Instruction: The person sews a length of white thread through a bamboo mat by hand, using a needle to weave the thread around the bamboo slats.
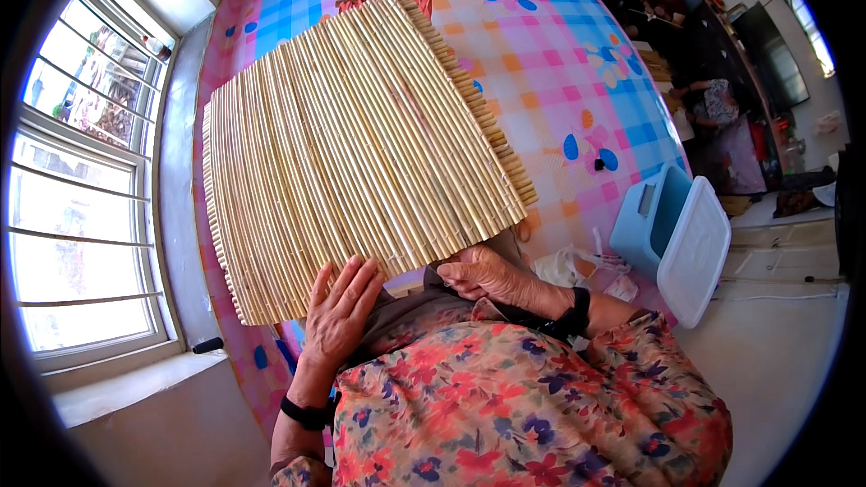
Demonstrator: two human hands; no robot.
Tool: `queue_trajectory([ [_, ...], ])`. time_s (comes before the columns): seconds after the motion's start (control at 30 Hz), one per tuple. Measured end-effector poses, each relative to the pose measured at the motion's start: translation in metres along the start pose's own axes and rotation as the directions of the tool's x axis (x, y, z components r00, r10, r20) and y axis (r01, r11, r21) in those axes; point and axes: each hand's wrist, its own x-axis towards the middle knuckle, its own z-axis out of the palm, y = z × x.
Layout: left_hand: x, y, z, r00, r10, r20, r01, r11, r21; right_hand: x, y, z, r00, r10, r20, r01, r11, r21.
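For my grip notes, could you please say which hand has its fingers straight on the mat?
The left hand: its fingers extend over the near edge of the slatted mat; the right hand is curled.

Barred window (pixel 81 189) left; checked floral covering (pixel 541 63) middle to far; blue bin (pixel 633 227), white lid (pixel 696 252) right; dark TV (pixel 772 59) far right.

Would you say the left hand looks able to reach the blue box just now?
Probably not easily: the left hand rests on the stick mat, with the right hand between it and the blue box.
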Motion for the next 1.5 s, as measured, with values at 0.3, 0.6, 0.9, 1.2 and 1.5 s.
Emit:
queue_trajectory([
  [0.3, 0.002, 0.002, 0.001, 1.000, 0.003, -0.011, -0.004, 1.000, -0.004, 0.013, 0.014, -0.004, 0.996, -0.017, -0.092, 0.022, 0.998, 0.055],
  [0.6, -0.008, -0.002, 0.009, 0.981, -0.064, -0.182, 0.057, 0.998, -0.039, 0.018, 0.017, -0.001, 0.987, -0.092, -0.133, 0.097, 0.995, 0.032],
  [0.9, -0.016, -0.003, 0.006, 0.955, -0.192, -0.228, 0.169, 0.979, -0.115, 0.011, 0.008, -0.001, 0.994, 0.000, -0.108, 0.006, 0.999, 0.052],
  [1.2, -0.018, -0.006, 0.008, 0.943, -0.182, -0.278, 0.153, 0.981, -0.122, -0.009, 0.004, -0.015, 0.999, -0.023, -0.033, 0.027, 0.992, 0.126],
  [1.5, -0.016, -0.006, -0.001, 0.979, -0.075, -0.191, 0.065, 0.996, -0.059, -0.011, 0.003, -0.013, 0.995, -0.022, -0.098, 0.038, 0.986, 0.160],
])
